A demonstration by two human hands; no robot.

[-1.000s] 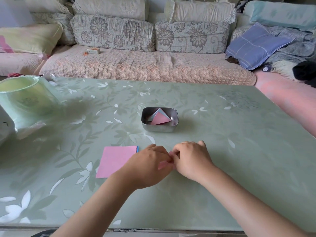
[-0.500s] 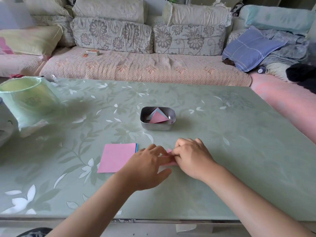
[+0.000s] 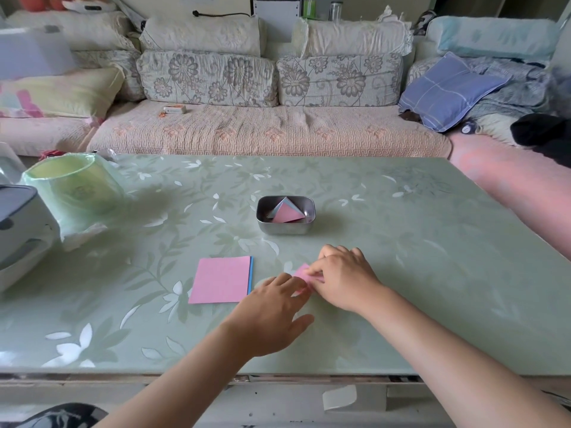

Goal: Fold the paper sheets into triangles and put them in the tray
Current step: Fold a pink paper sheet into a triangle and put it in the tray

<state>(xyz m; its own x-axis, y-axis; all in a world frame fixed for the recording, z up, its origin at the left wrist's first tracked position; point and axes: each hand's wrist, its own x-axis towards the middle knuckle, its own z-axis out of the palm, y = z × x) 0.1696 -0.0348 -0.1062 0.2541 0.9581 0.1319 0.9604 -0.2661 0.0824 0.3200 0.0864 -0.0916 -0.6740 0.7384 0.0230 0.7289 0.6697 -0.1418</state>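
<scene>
Head view. Pressing on a pink sheet [image 3: 301, 271] with the left hand [image 3: 272, 307]: fingers nearly straight, thumb spread away, grip apart. Pinching the same sheet with the right hand [image 3: 343, 279]: fingers curled over it, grip clamped on the paper. Lying flat on the worktop [image 3: 401, 248], toward the front edge, mostly hidden under both hands, with only a small pink corner visible between them.

Just to the left, apart from the hands: a stack of paper sheets [image 3: 221, 279], pink on top, with a blue edge along its right side. Further back, behind the hands: a metal tray [image 3: 285, 230] with folded triangles [image 3: 287, 215] inside, pink over pale blue.

At the far left of the worktop: a green bin [image 3: 74, 186] lined with a thin bag, and beside it a grey-white appliance [image 3: 18, 223], cut by the frame.

Beyond the worktop: a sofa [image 3: 262, 134] with flowered cushions, a blue pillow [image 3: 445, 88] at its right end and a small box [image 3: 175, 109] on the seat.
</scene>
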